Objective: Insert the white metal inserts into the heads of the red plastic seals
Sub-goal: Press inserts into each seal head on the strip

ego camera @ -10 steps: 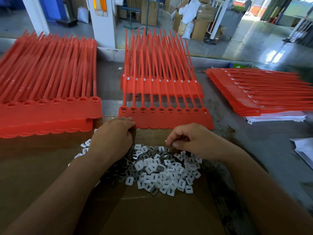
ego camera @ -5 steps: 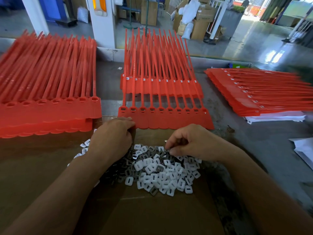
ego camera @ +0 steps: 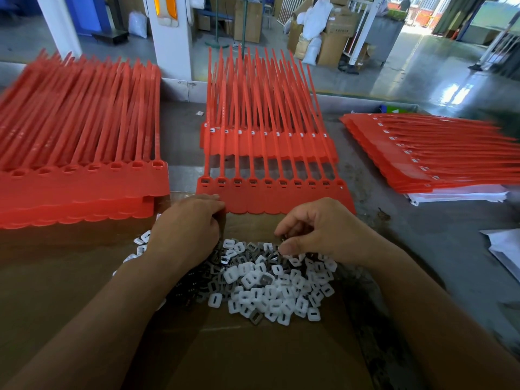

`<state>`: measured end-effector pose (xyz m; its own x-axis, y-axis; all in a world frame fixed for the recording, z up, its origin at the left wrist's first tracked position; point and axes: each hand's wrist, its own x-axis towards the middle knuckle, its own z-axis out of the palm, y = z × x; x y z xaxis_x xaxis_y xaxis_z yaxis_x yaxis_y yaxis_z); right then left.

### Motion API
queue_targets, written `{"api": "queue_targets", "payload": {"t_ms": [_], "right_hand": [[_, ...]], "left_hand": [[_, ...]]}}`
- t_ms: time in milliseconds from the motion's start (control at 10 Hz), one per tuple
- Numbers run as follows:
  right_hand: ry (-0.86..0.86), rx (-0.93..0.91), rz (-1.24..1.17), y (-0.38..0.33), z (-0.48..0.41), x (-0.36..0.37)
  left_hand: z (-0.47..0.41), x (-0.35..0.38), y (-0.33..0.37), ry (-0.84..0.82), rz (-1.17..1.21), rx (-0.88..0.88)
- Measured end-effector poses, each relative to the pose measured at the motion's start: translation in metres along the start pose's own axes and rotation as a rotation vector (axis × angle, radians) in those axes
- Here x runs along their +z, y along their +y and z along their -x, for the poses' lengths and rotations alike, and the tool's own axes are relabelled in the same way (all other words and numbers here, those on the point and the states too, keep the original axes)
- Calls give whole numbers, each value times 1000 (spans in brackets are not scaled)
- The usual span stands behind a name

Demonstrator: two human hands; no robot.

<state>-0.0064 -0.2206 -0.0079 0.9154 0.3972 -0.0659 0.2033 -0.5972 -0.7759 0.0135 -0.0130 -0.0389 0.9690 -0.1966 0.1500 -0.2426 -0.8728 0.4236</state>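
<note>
A strip of joined red plastic seals (ego camera: 284,198) lies straight ahead, heads in a row near me, tails pointing away. A loose pile of white metal inserts (ego camera: 270,285) sits on brown cardboard (ego camera: 253,356) in front of it. My left hand (ego camera: 185,229) rests knuckles-up at the pile's left edge, its fingers curled down by the strip's near left corner; what they hold is hidden. My right hand (ego camera: 323,232) hovers over the pile's far right side, thumb and fingertips pinching a small insert.
A thick stack of red seal strips (ego camera: 76,175) lies to the left, and another stack (ego camera: 439,156) on white paper to the right. More strips (ego camera: 267,142) lie behind the centre one. Loose paper (ego camera: 506,251) sits at the right edge.
My right hand's fingers have worked slightly at the pile, closing on an insert. My left hand has stayed put.
</note>
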Motion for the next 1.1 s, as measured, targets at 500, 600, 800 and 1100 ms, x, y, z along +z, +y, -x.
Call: {"api": "queue_targets", "payload": {"t_ms": [500, 600, 800, 1100], "right_hand": [[19, -13, 114, 3, -2, 2], [40, -20, 50, 3, -1, 2], [37, -25, 35, 3, -1, 2], [82, -13, -16, 5, -1, 2]], "left_hand": [[0, -1, 0, -6, -3, -6], [0, -1, 0, -6, -3, -8], [1, -1, 1, -9, -10, -7], [0, -1, 1, -12, -9, -4]]}}
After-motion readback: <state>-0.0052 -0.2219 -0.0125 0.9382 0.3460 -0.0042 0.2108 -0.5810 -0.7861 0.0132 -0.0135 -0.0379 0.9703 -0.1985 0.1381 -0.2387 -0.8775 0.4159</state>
